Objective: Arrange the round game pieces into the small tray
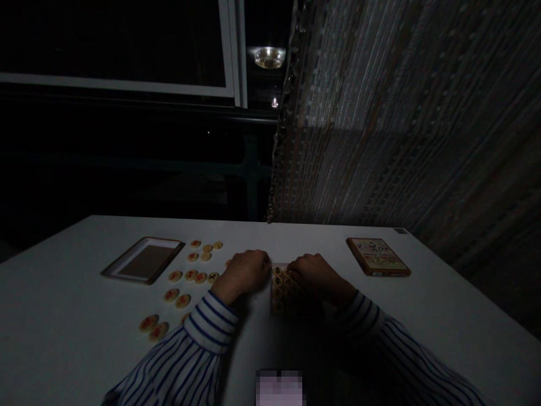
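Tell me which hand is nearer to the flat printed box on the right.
Right. The right hand is left of the flat printed box, not touching it. The left hand is farther left, beside the container of round pieces.

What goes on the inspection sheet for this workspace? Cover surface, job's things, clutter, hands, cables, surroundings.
Surface: white table, dimly lit.
Job's things: small box holding rows of dark-marked round pieces; loose round pieces scattered on the left, several with red marks.
Clutter: shallow rimmed tray at far left; flat printed case at far right.
Left hand: beside the box's far left corner; contact and grip can't be told.
Right hand: over the box's right part, fingers at its pieces; grip hidden.
Cables: nothing seen.
Surroundings: string curtain behind, right; pale frame behind, left; mostly dark.
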Demonstrator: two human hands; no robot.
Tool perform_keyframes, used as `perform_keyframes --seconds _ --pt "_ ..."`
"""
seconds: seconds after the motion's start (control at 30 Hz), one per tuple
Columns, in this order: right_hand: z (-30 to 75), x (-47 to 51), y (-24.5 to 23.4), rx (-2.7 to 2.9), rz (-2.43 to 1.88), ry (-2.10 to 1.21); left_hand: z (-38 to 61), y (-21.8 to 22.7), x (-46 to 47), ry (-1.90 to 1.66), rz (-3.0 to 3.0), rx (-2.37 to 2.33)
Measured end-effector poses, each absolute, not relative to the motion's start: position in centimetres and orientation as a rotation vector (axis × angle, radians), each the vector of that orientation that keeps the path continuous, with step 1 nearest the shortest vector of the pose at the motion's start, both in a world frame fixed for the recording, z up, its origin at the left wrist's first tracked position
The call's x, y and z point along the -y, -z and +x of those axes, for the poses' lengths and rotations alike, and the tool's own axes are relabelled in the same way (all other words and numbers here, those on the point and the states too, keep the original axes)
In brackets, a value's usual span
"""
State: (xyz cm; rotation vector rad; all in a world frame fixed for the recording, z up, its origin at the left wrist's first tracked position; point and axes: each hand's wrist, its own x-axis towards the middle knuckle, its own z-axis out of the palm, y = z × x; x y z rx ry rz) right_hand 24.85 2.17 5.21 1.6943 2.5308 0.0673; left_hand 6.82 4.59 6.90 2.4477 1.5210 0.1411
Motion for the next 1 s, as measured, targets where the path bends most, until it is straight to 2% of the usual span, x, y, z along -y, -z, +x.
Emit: perform_keyframes --seconds 0.53,1.0 --pt "24.8 -1.9 -5.7 -2.543 1.705 -0.049 6.8 -6.7 -4.8 -0.145 2.481 -1.485" --pt "25.3 -1.0 -8.6 -2.618 1.84 -0.254 6.7 -6.8 -4.7 -0.213 2.514 -1.506"
